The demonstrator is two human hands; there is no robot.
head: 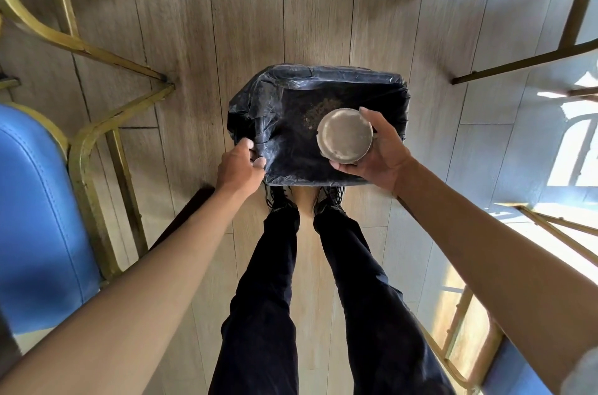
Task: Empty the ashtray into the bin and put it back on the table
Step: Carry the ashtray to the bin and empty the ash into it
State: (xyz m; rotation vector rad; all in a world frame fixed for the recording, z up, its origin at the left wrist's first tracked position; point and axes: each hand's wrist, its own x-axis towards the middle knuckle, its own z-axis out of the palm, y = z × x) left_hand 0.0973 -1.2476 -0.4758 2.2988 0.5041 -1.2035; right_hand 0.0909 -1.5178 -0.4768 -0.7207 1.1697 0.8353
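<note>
Over a black-lined rectangular bin on pale wood flooring, a person's right hand holds a round silver metal ashtray, fingers wrapped on its rim, tipped above the bin's 3 o'clock side. The left hand pinches the liner at 8 o'clock. Brownish ash lies inside, so the dumping looks done; next, righting the ashtray and carrying it to the unseen counter.

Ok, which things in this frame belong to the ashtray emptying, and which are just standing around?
Part of the job:
- round silver metal ashtray, held in the right hand over the bin
- black-lined rectangular bin, with ash inside
- left hand, gripping the liner edge

Just standing around:
- blue padded chair with gold metal frame
- wooden plank floor
</note>
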